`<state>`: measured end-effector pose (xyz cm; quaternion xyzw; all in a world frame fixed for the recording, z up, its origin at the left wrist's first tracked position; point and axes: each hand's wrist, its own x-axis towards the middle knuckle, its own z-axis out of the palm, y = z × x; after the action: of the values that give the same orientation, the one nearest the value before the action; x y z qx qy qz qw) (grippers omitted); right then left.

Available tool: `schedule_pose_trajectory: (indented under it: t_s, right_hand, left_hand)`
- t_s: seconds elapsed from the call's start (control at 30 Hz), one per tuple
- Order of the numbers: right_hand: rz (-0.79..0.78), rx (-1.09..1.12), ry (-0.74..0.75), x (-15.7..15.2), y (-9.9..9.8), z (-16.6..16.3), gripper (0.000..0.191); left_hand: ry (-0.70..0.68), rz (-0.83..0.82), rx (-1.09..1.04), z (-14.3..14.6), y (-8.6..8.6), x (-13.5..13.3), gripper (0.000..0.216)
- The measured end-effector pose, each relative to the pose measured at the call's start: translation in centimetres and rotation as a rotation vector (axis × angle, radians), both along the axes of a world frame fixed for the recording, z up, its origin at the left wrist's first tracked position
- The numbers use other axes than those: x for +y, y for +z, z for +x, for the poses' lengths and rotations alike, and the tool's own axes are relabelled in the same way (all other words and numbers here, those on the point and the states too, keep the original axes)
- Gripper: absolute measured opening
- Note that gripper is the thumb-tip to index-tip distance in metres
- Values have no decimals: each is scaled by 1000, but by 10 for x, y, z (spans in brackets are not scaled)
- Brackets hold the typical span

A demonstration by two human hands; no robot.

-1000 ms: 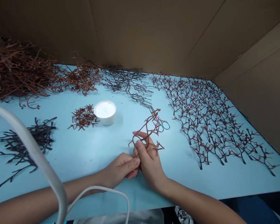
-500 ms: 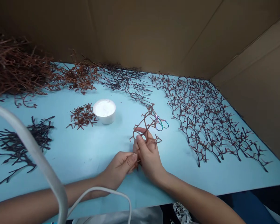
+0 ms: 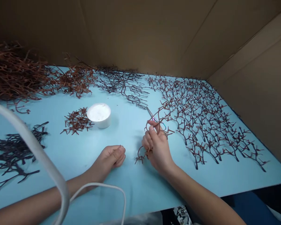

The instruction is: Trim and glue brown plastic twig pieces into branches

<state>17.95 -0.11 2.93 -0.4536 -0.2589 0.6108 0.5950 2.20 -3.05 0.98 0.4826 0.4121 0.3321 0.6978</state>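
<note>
My right hand (image 3: pixel 159 150) is closed around a reddish-brown branched plastic twig (image 3: pixel 162 117); its forked ends stick out above the fingers and curl out below the palm. Left of it, my left hand (image 3: pixel 113 156) is closed in a pinch, apart from the twig. A tiny dark tip shows above its thumb, too small to name. Partly behind the twig lie scissors (image 3: pixel 150 113) with shiny coloured handles. A white cup (image 3: pixel 103 122) with white contents stands beyond my left hand, beside a heap of short brown twig pieces (image 3: pixel 76 121).
Rows of assembled dark-stemmed twigs (image 3: pixel 201 115) cover the right side of the pale blue table (image 3: pixel 140 190). Dark twigs (image 3: pixel 124 82) lie at the back, a tangled brown heap (image 3: pixel 11 72) back left, black stems (image 3: pixel 16 148) front left. A white curved tube (image 3: pixel 37 150) crosses the near left; cardboard walls enclose the back.
My hands have separated: the left has moved left, away from the twig, still pinched. My right hand has shifted slightly right with the twig. The whole view has shifted a little.
</note>
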Motion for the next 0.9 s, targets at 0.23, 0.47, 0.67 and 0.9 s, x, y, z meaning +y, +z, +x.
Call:
schedule_pose_trajectory:
  t_s: [0.23, 0.47, 0.67, 0.9]
  right_hand:
    - [-45, 6, -5, -4, 14, -8, 15]
    - [-100, -4, 78, -6, 7, -10, 20]
    - [-74, -17, 73, -5, 0, -6, 21]
    - [49, -232, 199, -23, -11, -14, 32]
  left_hand:
    - [66, 514, 844, -62, 35, 35, 25]
    - [66, 510, 1256, -92, 56, 52, 15]
    - [47, 547, 1373, -95, 43, 57, 27]
    - [-328, 572, 815, -51, 64, 17, 21]
